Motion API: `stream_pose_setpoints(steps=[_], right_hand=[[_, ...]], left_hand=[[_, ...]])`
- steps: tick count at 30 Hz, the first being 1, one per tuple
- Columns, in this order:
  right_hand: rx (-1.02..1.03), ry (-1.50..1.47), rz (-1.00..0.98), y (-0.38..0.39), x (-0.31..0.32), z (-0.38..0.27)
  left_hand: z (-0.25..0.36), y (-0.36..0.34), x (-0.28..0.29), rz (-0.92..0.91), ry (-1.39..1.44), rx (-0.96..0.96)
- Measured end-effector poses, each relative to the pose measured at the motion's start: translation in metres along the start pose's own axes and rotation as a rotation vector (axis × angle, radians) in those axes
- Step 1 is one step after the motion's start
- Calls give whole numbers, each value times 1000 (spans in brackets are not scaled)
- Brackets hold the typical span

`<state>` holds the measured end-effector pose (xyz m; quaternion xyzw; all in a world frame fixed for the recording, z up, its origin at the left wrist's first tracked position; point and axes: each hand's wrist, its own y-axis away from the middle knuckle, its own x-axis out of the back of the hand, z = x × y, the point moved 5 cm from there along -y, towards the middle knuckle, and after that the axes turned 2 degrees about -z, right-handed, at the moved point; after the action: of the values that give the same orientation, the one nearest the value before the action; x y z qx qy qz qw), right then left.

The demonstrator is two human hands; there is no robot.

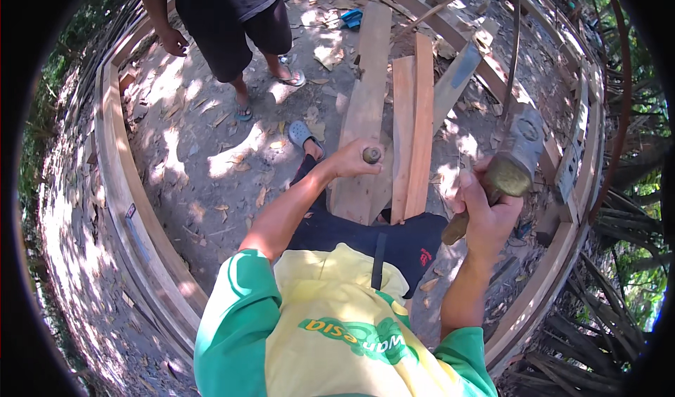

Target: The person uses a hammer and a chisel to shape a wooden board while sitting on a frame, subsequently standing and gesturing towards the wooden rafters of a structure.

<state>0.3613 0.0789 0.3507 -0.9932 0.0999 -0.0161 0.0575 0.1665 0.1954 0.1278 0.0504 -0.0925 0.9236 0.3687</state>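
Gripping hammer [512,159] beside planks [413,126]

We stand outdoors on bare dirt ground [204,151] littered with dry leaves and dappled with sunlight. A curved frame of wooden planks [133,207] rings the ground, loose boards [415,116] lie inside it, and green foliage [640,277] grows beyond.

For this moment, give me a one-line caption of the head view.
Left hand steadies a chisel on a plank; right hand raises a hammer.
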Motion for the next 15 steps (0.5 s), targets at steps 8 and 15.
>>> stream_pose_setpoints(steps=[8,15], right_hand=[[-99,918,-309,11,-50,123],[9,349,-144,-2,-29,-39]], left_hand=[[16,12,-18,69,42,119],[-10,31,-12,120,75,87]])
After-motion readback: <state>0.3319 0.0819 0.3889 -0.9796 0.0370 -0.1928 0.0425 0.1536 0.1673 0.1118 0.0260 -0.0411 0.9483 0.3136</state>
